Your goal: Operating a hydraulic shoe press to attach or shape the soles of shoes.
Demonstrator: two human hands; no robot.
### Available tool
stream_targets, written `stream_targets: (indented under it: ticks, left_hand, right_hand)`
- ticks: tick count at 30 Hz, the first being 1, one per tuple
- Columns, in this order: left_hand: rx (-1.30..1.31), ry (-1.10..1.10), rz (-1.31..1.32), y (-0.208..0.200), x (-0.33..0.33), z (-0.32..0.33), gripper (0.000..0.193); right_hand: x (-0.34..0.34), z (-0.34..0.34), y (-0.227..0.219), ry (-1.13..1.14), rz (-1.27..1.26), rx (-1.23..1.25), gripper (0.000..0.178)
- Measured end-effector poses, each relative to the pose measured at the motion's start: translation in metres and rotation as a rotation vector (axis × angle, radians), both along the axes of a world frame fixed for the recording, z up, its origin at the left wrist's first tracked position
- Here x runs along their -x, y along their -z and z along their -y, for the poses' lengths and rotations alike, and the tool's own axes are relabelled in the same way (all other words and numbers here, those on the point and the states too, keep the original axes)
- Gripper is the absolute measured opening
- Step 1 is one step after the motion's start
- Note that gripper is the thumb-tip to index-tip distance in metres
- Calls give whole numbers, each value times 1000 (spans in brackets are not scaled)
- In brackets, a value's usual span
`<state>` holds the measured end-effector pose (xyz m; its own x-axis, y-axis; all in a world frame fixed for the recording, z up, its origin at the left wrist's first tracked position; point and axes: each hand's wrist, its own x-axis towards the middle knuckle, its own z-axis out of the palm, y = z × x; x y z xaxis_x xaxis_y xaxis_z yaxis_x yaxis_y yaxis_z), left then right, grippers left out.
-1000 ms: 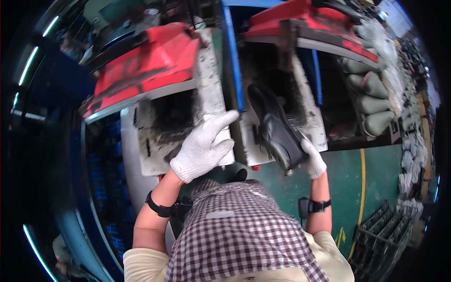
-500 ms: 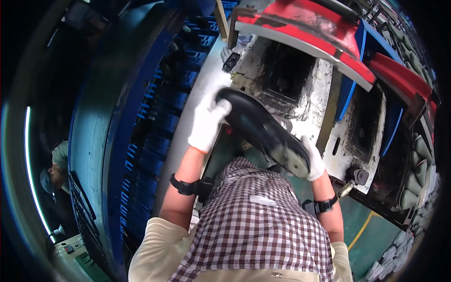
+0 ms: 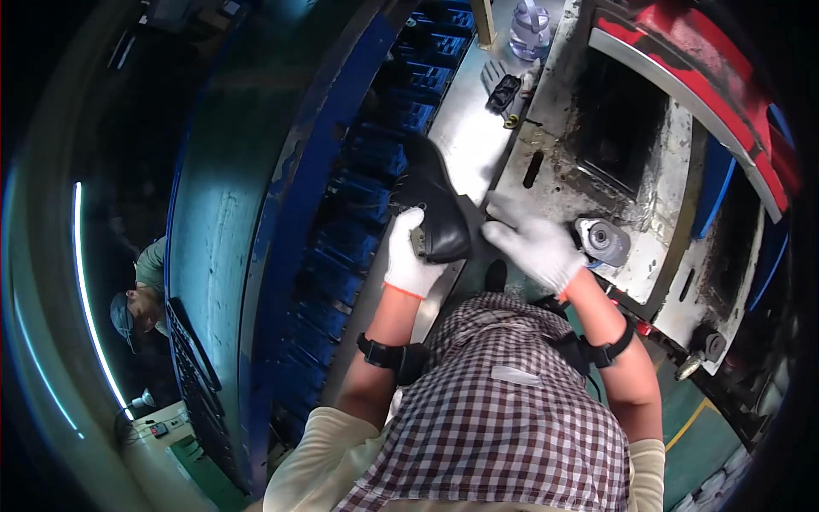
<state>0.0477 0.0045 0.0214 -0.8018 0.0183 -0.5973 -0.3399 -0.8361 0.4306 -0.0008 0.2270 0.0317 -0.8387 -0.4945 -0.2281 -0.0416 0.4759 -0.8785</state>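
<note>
Left hand (image 3: 411, 260) has its fingers clamped on the shoe (image 3: 435, 209), right hand (image 3: 533, 243) spread loose beside it, so I'd steady the toe before letting go.

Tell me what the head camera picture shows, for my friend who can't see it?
A person's gloved left hand holds a black shoe over a metal bench. Their gloved right hand is spread open beside it, near a grimy machine with a red lid. Another person stands far left.

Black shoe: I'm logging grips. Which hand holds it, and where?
The left hand grips the black shoe at its lower end; the right hand is open, holding nothing.
</note>
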Motion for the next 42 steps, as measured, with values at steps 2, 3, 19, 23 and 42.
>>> stream_targets:
  ticks: [2, 3, 19, 23, 42]
  left_hand:
    - [136, -101, 150, 31, 11, 30, 40]
    - [166, -78, 158, 56, 18, 49, 37]
    - [1510, -65, 681, 268, 193, 310, 66]
    - [1536, 28, 562, 225, 173, 183, 70]
    - [478, -612, 608, 220, 13, 389, 39]
  right_hand:
    - [1, -25, -9, 134, -374, -160, 41]
    - [-4, -34, -11, 275, -583, -306, 36]
    - [-17, -65, 20, 331, -697, -549, 30]
    - [-18, -69, 28, 359, -659, -644, 31]
    - [-11, -59, 23, 276, -699, -541, 26]
